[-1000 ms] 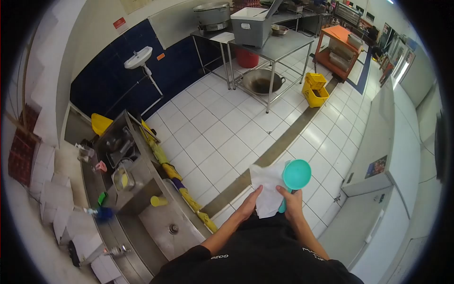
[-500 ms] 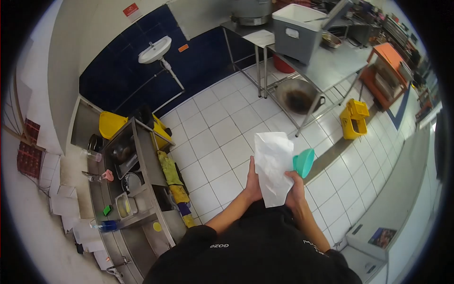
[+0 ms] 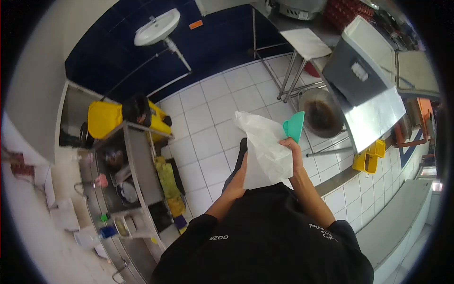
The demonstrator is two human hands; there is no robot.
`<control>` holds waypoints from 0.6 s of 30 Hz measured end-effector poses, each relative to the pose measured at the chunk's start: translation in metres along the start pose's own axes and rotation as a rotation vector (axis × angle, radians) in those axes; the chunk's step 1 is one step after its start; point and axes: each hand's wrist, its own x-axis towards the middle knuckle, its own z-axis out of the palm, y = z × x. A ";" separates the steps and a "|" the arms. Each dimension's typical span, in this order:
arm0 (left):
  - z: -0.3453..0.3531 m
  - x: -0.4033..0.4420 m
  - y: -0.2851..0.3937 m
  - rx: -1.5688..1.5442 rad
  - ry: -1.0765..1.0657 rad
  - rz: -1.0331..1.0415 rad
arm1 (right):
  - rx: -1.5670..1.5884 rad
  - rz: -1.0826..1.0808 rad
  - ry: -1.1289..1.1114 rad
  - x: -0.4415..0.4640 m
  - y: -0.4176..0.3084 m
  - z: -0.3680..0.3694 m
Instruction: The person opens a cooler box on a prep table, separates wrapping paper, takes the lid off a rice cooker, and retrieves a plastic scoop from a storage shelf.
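A crumpled white sheet or bag (image 3: 269, 146), perhaps paper or plastic, hangs in front of my body between both hands. My right hand (image 3: 294, 150) pinches its right edge, and a teal funnel-like cup (image 3: 294, 126) is held at the same hand, its wide rim facing right. On the sheet's left side is my left hand (image 3: 240, 176), mostly covered by the sheet, so its fingers are hidden.
At left, a steel sink counter (image 3: 142, 175) holds dishes, with a yellow bin (image 3: 105, 119) behind it. A steel table (image 3: 376, 123) at upper right carries a grey cooler box (image 3: 354, 71). Below are a large wok (image 3: 321, 113) and a yellow mop bucket (image 3: 369, 158).
The view has turned left toward the wall basin and bin. The sheet now stands wider and bulges between my hands, and the teal cup has tilted more onto its side.
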 end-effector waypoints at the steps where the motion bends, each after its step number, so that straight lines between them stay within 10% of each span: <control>1: -0.015 0.036 0.002 -0.081 0.002 -0.052 | 0.028 0.008 0.011 0.022 -0.015 0.008; 8: -0.048 0.276 0.111 -0.268 0.183 -0.393 | -0.092 -0.387 0.341 0.163 -0.142 0.026; 18: -0.027 0.595 0.109 0.395 -0.129 -0.017 | -0.337 -0.705 0.562 0.348 -0.308 -0.072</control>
